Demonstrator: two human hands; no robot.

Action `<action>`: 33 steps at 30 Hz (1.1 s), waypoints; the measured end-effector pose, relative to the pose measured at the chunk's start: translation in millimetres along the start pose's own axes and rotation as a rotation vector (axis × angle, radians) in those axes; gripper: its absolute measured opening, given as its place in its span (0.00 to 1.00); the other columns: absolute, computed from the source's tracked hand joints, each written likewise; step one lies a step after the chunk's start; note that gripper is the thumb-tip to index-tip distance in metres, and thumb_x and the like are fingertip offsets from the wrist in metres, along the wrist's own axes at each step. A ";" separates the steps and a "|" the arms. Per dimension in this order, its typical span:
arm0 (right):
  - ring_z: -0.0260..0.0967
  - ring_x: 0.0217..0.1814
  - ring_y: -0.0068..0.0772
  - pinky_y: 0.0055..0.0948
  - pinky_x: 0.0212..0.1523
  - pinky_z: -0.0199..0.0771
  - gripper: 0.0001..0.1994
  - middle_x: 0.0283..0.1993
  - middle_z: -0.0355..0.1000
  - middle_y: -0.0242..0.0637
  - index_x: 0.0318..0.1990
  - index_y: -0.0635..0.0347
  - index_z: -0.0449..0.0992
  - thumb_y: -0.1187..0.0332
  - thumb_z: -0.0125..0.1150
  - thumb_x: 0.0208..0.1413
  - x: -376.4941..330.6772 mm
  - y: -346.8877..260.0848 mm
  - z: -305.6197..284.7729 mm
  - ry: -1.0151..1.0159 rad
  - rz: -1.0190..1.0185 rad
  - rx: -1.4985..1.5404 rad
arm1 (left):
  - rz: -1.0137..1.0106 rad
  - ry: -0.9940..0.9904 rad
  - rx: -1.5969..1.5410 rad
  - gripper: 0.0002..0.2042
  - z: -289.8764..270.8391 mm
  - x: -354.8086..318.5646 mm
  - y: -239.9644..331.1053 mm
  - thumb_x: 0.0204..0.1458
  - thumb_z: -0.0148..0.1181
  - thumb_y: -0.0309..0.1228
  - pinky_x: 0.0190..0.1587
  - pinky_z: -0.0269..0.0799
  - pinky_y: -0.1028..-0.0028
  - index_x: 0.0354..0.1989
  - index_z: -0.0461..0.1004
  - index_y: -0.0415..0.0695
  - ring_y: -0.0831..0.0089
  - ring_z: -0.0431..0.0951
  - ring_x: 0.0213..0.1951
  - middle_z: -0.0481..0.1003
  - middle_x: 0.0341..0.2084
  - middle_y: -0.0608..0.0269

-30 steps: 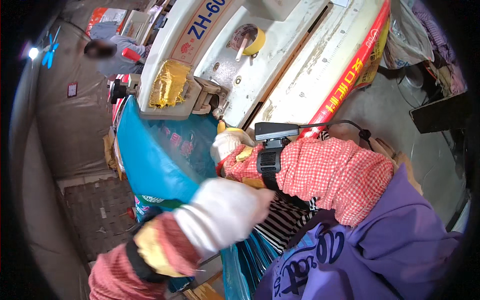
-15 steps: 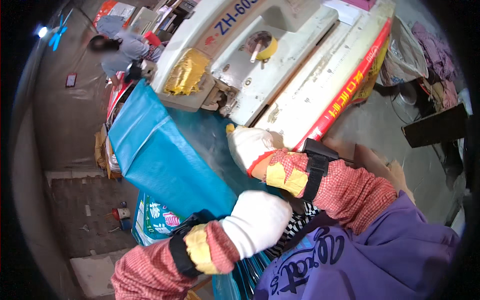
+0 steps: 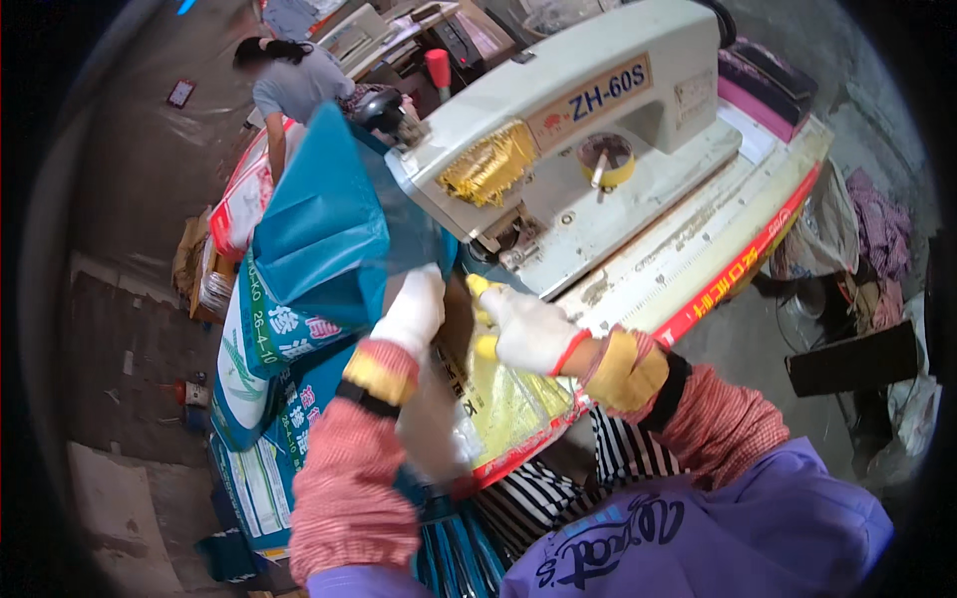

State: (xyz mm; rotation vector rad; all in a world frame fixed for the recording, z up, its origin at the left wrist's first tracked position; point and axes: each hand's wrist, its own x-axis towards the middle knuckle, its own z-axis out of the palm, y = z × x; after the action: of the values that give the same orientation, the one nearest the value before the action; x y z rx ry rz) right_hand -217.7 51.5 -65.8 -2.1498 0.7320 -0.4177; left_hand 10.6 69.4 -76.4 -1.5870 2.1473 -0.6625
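Observation:
My left hand [image 3: 414,307], in a white glove, touches the edge of a large teal sack [image 3: 324,234] left of the sewing machine. Its fingers are hidden, so I cannot tell whether they grip the sack. Just to the right, my right hand [image 3: 530,329], gloved in white with yellow fingertips, has its fingers apart and holds nothing visible. It hovers over the front end of the table [image 3: 518,399], beside the pale industrial sewing machine [image 3: 588,75]. A patch of yellow wrapping [image 3: 488,164] covers part of the machine's head, near its needle area.
On the machine's bed lies a roll of yellow tape [image 3: 623,174] with a white stick in it. A pink and black box [image 3: 768,90] sits behind. More filled printed sacks [image 3: 309,409] lie at left. Another person [image 3: 289,80] works at the far left. Cloth [image 3: 877,224] hangs at right.
My view has shifted, and the sewing machine appears further right. My left hand has moved up and forward to the sack. The sack has been folded back leftward, baring the table's yellow front and printed sacks.

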 end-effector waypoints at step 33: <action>0.67 0.37 0.21 0.22 0.38 0.71 0.19 0.40 0.71 0.32 0.49 0.61 0.69 0.77 0.59 0.46 -2.8 -20.6 -83.5 0.567 -0.219 0.966 | -0.827 0.525 0.583 0.20 -185.8 -248.4 -151.7 0.39 0.50 0.18 0.62 0.51 0.59 0.45 0.72 0.40 0.51 0.60 0.57 0.65 0.55 0.59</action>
State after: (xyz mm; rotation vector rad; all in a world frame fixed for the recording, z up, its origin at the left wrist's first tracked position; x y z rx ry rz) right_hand -255.6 14.2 1.8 -1.1834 0.4307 -1.2393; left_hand 94.0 296.3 170.2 -2.0383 1.2473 -1.9243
